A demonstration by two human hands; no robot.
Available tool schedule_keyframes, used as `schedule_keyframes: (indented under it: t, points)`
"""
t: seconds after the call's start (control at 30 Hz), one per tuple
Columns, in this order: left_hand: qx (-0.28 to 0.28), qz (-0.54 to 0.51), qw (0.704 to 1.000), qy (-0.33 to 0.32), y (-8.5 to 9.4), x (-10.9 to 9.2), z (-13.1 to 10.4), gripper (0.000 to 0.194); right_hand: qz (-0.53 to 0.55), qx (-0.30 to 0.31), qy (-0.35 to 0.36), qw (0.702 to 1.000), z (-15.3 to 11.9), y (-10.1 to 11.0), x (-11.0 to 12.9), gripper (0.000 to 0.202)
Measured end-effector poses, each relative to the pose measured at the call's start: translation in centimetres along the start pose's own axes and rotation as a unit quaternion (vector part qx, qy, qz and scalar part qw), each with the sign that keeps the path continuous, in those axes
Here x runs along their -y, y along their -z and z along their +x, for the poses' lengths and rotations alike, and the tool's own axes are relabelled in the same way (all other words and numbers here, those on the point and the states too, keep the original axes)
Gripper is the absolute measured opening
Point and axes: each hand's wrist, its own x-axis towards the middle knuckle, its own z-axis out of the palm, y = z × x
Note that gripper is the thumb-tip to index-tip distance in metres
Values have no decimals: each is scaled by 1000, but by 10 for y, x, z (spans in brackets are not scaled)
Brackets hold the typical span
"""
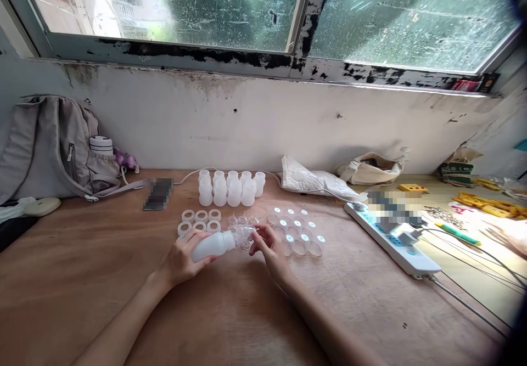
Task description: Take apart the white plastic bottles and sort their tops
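Observation:
My left hand is wrapped around a frosted white bottle, tilted on its side with its neck to the right. A clear plastic cap sits at the bottle's neck. At its far end, the fingers of my right hand pinch the clear piece. Behind my left hand lie several white screw rings in rows. Several clear teats stand behind the cap, partly hidden by it. To the right are several clear round covers and small white discs.
Several frosted bottles stand grouped at the back. A phone lies left of them, near a grey backpack. A white padded bag rests by the wall. On the right is a power strip with cables.

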Motion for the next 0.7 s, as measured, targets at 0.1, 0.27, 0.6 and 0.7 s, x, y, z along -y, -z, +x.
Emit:
schedule_keyframes:
  t: [0.1,0.27,0.6,0.7]
  points:
    - [6,-20,1000,8,0,-2,0,36,-16,17,6,1000,-3,-1,2,24]
    - [1,-17,1000,13,0,-1,-1,32,-34,27,11,999,-7,-4,2,22]
    - [-10,-25,1000,-11,-1,2,-1,34,-50,35,-1,998,-10,-5,3,23]
    - [-9,-29,999,-9,0,1,-2,33,-51,39,-5,998,-11,-6,3,24]
